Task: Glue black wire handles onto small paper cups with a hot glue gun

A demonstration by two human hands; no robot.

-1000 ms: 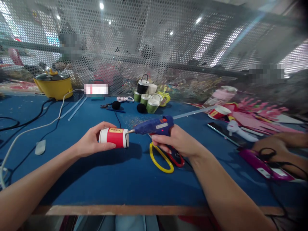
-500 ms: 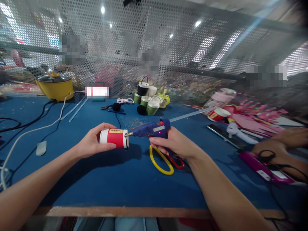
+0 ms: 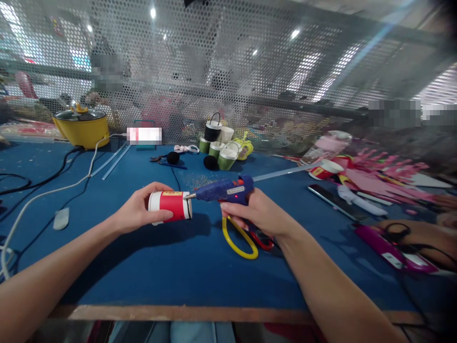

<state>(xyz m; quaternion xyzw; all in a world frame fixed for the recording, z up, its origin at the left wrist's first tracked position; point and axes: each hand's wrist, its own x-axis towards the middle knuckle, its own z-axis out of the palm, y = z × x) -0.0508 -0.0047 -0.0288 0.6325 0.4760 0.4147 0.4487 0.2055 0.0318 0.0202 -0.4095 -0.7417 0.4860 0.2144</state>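
My left hand [image 3: 141, 208] is closed around a small paper cup [image 3: 172, 206] with a red band and a yellow label. The cup lies on its side in the air, its black-trimmed rim turned to the right. In my right hand [image 3: 259, 209] is a blue glue gun [image 3: 223, 189], with a long clear glue stick [image 3: 282, 171] reaching out of its back. The nozzle is at the cup's rim; whether it touches I cannot tell. Below the gun lie scissors with yellow and red handles [image 3: 240, 243], partly hidden by my right hand.
Several small green cups [image 3: 227, 158], black pompoms [image 3: 211, 163] and pliers [image 3: 167, 160] sit at the back. A yellow pot [image 3: 84, 128] stands at left. At right are a phone [image 3: 330, 201], a purple power strip [image 3: 389, 245], pink pieces [image 3: 382, 176] and another person's arm [image 3: 417, 231].
The cup has turned slightly in my left hand, its yellow label now nearer the top edge. The gun's nozzle has shifted a little up and left. The other person's arm has moved at right.
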